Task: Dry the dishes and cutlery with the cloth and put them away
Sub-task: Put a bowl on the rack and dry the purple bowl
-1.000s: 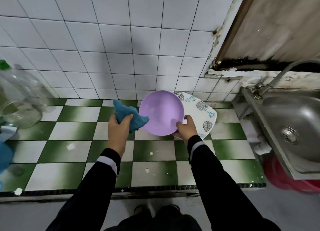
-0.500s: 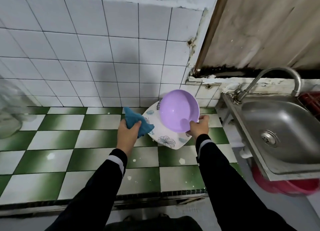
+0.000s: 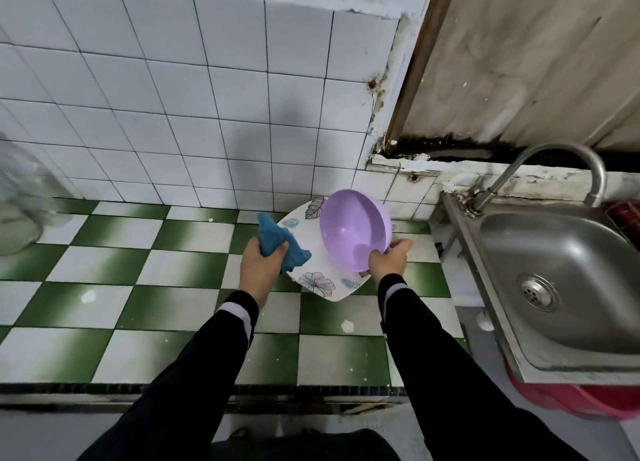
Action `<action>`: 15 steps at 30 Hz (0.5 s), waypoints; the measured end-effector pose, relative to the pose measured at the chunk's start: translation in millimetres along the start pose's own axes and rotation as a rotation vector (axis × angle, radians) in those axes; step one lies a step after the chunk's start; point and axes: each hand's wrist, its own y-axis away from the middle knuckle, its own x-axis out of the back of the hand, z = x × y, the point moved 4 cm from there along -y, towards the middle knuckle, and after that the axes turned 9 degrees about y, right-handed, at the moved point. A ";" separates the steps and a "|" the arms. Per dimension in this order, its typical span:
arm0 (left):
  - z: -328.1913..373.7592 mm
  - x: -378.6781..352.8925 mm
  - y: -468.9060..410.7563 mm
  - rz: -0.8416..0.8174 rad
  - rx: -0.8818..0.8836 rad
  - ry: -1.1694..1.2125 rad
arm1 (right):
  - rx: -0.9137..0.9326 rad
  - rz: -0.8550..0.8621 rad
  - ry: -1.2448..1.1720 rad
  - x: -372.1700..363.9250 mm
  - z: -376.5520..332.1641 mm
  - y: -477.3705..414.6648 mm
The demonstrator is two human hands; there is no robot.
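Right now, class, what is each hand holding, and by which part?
The left hand grips the blue cloth round its bunched middle. The right hand pinches the purple bowl by its near rim.

Black long sleeves point(image 3: 194, 374) w/ white band point(image 3: 232, 312) nr each cuff, dark trousers point(image 3: 304, 446)

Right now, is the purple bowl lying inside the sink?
No, the right hand holds the purple bowl by its rim over the tiled counter, apart from the sink.
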 end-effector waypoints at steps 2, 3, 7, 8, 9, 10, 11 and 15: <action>-1.6 -3.7 0.5 0.010 0.003 0.005 | -0.007 -0.010 -0.018 -3.5 1.6 -0.6; -1.9 -5.5 1.3 0.017 -0.001 0.005 | -0.009 -0.014 -0.013 -6.3 3.6 -3.0; -1.4 -9.5 3.2 0.028 -0.004 0.015 | 0.028 -0.015 -0.009 -13.1 3.5 -7.8; -1.0 -10.2 3.6 0.031 -0.003 0.021 | 0.036 -0.012 -0.011 -12.9 1.9 -7.0; -0.9 -10.4 3.5 0.032 -0.004 0.024 | 0.040 -0.002 -0.014 -12.3 0.7 -6.4; -0.9 -10.2 3.1 0.032 -0.003 0.026 | 0.046 0.008 -0.020 -11.9 0.1 -6.4; -1.4 -10.1 3.5 0.031 0.000 0.028 | 0.046 0.019 -0.020 -10.1 0.5 -5.4; -1.3 -6.6 -0.5 0.040 0.010 0.028 | 0.078 0.052 -0.004 -11.6 -1.3 -6.2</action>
